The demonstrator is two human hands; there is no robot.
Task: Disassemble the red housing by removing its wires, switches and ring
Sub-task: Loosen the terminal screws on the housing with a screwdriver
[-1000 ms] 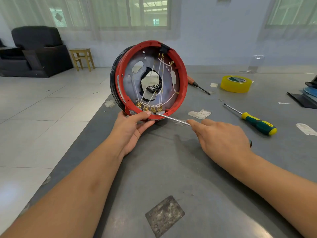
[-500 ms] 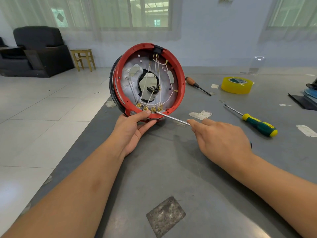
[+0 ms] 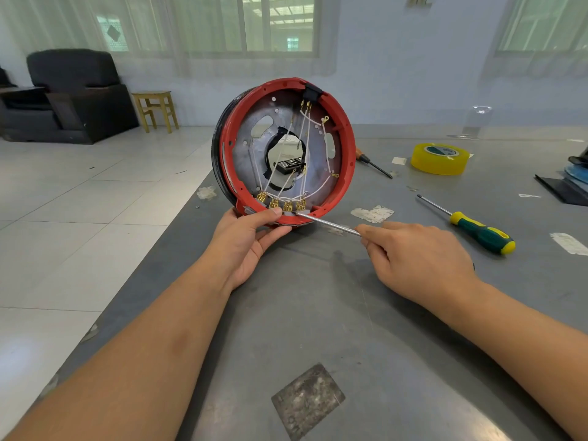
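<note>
The round red housing (image 3: 347,148) stands on edge on the grey table, its open side toward me. White wires (image 3: 304,144) cross its metal plate to several brass terminals (image 3: 281,203) along the bottom rim, and a black switch (image 3: 311,92) sits at the top. A black ring (image 3: 218,154) shows behind the left rim. My left hand (image 3: 246,241) pinches the bottom rim, thumb on top. My right hand (image 3: 416,261) grips a screwdriver (image 3: 327,222) whose metal shaft tip touches the rim beside the terminals; its handle is hidden in my palm.
A green and yellow screwdriver (image 3: 477,232) lies to the right. Farther back are an orange-handled screwdriver (image 3: 372,163) and a yellow tape roll (image 3: 440,159). Dark flat items (image 3: 569,183) sit at the right edge. The table's left edge (image 3: 178,230) drops to a tiled floor.
The housing has turned and tilted slightly in my left hand, showing more of its inside. The screwdriver tip stays at the bottom rim; my right hand has barely moved.
</note>
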